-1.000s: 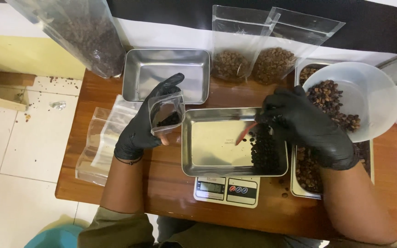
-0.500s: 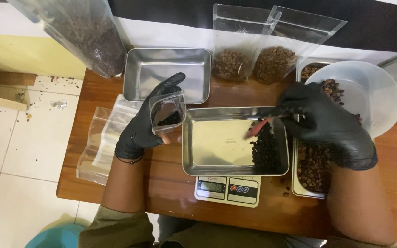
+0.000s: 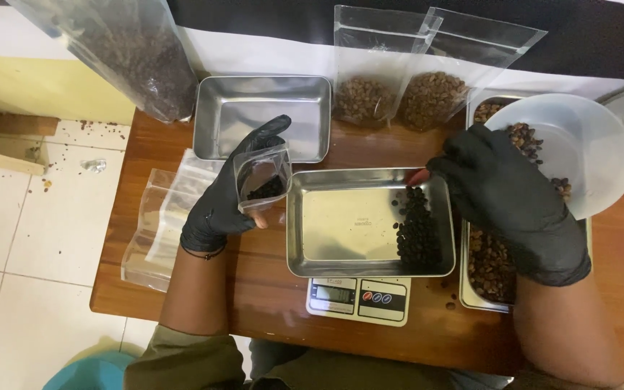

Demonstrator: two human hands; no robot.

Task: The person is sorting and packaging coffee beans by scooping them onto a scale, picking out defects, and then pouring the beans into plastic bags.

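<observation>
Left hand [image 3: 222,206] is clamped around the small clear plastic pouch [image 3: 261,177] mid-desk, beside the steel weighing tray [image 3: 341,224]. Right hand [image 3: 503,195] looks pinched on something red; can't tell. Best keep the pouch mouth upright.

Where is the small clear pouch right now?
The small clear pouch is in the left hand, left of the steel tray on the scale.

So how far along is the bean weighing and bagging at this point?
Partly through. Done: two clear pouches at the back hold beans. In hand: the left hand holds a small pouch with a few beans inside; the right hand is at the edge of the steel tray on the scale, with a small pile of beans in it. Left: flat pouches lie beside the left hand.
</observation>
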